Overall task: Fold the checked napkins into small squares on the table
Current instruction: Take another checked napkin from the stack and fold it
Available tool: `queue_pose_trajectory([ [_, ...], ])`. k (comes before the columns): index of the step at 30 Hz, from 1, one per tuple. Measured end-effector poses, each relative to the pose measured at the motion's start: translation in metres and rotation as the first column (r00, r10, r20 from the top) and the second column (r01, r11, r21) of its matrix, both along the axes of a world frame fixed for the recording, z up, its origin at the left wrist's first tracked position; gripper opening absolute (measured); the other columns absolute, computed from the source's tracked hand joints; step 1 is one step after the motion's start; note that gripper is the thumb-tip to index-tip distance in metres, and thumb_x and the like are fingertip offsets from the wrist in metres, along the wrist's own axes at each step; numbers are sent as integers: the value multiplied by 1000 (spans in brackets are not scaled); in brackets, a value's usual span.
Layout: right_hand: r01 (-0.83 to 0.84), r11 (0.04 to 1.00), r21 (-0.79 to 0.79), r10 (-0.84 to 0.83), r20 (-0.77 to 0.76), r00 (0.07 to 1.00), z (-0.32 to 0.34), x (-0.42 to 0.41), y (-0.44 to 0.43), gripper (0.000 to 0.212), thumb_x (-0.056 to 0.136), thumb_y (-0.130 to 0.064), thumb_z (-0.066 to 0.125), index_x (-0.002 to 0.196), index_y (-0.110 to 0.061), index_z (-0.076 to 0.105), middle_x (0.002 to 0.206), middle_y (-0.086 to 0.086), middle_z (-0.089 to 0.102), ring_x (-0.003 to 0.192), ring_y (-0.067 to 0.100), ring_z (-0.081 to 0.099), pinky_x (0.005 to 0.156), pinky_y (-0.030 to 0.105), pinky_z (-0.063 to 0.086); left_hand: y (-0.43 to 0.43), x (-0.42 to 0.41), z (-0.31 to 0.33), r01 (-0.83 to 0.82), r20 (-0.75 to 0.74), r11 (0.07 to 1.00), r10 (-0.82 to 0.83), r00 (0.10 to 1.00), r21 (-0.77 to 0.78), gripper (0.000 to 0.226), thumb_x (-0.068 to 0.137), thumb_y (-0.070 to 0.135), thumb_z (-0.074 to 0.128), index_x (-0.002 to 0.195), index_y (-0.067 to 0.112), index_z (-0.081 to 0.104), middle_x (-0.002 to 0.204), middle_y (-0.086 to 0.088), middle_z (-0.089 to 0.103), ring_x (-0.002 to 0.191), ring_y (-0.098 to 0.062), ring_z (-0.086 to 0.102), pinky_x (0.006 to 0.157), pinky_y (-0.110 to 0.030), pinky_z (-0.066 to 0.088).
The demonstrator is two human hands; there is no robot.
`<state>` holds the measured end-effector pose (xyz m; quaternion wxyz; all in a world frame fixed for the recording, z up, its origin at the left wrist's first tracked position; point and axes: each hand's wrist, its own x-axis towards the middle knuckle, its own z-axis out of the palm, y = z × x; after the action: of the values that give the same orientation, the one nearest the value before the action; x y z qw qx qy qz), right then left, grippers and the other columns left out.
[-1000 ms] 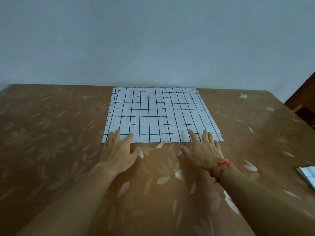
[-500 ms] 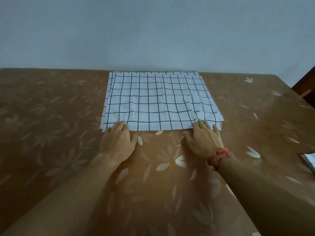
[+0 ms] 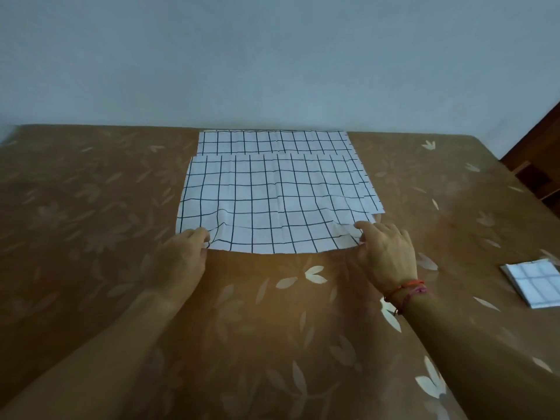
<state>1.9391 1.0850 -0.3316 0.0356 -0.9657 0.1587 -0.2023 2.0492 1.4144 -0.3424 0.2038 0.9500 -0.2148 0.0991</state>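
A white napkin with a dark grid [image 3: 272, 195] lies on top of a stack of like napkins at the far middle of the table. It sits shifted toward me, so the napkin below [image 3: 272, 140] shows along the far edge and the right side. My left hand [image 3: 185, 256] pinches the top napkin's near left corner. My right hand [image 3: 385, 253], with red and pink wrist bands, pinches its near right corner. The near edge is lifted a little and wrinkled.
The table [image 3: 91, 237] wears a brown cloth with pale leaf prints. A small folded checked napkin [image 3: 536, 283] lies at the right edge. A pale wall stands right behind the table. Dark wooden furniture [image 3: 539, 165] shows at the far right.
Both hands went from resting flat at the napkin's near edge to pinching its corners. The top napkin has slid toward me, which uncovers the one beneath.
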Motion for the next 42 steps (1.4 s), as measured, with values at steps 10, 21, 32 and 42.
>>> queue_pose_trajectory([
  [10,-28,995,93,42,-152,987,20,-89,49,11,71,-24,61,65,-23,69,64,-3,67,61,19,63,61,30,42,45,-46,2,-17,-31,991,21,999,133,20,77,-4,67,93,7,70,86,-5,67,79,-28,58,68,-38,48],
  [21,-148,968,203,193,-223,956,58,-166,164,8,69,-35,71,68,-27,70,58,-7,66,56,13,60,51,27,49,14,-197,46,331,-140,943,-323,936,42,63,64,15,84,123,13,59,120,1,61,115,-20,55,97,-33,45],
  [32,-267,873,407,343,-124,931,80,-227,216,49,72,-58,60,107,-25,69,100,-6,71,93,15,63,79,34,52,47,-256,65,317,-137,932,-342,930,-176,26,68,-1,67,86,18,68,88,12,63,86,-13,56,74,-27,47],
  [42,36,989,140,33,-459,888,47,-272,175,40,65,-9,69,101,-26,70,106,0,69,105,26,59,87,40,44,129,-290,80,151,-252,905,-266,930,-397,43,60,-4,45,88,6,75,92,6,69,91,-6,62,84,-17,49],
])
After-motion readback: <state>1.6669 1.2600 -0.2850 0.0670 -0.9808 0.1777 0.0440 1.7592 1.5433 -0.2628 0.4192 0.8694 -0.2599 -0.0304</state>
